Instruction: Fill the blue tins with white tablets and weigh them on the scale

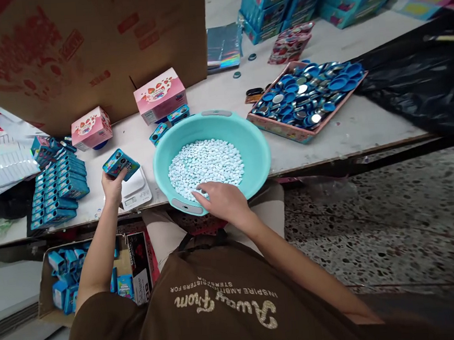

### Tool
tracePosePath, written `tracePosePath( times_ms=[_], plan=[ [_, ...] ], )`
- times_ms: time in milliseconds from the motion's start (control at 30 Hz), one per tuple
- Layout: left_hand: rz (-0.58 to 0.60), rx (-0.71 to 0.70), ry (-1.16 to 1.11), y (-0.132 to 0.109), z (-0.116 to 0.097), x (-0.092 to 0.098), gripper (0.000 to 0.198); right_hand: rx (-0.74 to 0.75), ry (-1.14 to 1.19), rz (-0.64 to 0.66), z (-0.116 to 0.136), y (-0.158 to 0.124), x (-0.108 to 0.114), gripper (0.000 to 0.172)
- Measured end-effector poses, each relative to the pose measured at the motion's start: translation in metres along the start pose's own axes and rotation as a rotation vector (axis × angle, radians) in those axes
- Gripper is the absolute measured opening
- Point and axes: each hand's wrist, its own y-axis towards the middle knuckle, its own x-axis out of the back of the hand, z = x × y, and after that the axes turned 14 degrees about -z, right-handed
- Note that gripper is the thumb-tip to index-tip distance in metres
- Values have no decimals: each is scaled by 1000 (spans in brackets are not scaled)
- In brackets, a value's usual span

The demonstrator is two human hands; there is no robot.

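Note:
My left hand (112, 188) is closed around a small blue printed box (121, 164), held tilted above a white digital scale (136, 194). My right hand (223, 199) reaches over the near rim of a turquoise basin (255, 152). Its thumb and index fingertips are drawn close together at the small white pellets (206, 161) in the basin. Whatever lies between those fingertips is too small to make out. Behind the basin, two more small blue boxes (178, 114) lie by a pink strawberry-printed carton (161, 97).
Stacked blue boxes (58, 191) stand at the left, near another pink carton (91, 129). A shallow tray (282, 130) of blue-and-silver lids is right of the basin. A large cardboard box (95, 49) blocks the back; an open carton (43, 289) of blue boxes sits below the table.

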Motion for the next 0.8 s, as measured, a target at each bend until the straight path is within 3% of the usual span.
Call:
tracePosePath(
  times_ms=[267, 533, 667, 733, 800],
  plan=[
    [-27, 62, -2, -3, 40, 28, 63, -28, -32, -2, 1, -3, -2, 36],
    [8, 125, 2, -9, 61, 29, 64, -62, -4, -31, -2, -6, -9, 36],
    [54, 36, 1, -12, 70, 41, 76, -90, 6, -9, -2, -8, -8, 36],
    [9, -23, 12, -13, 74, 55, 77, -105, 10, 6, -2, -8, -7, 36],
    [-134, -34, 57, -14, 80, 72, 71, -111, 10, 19, -2, -8, -7, 37]
  ],
)
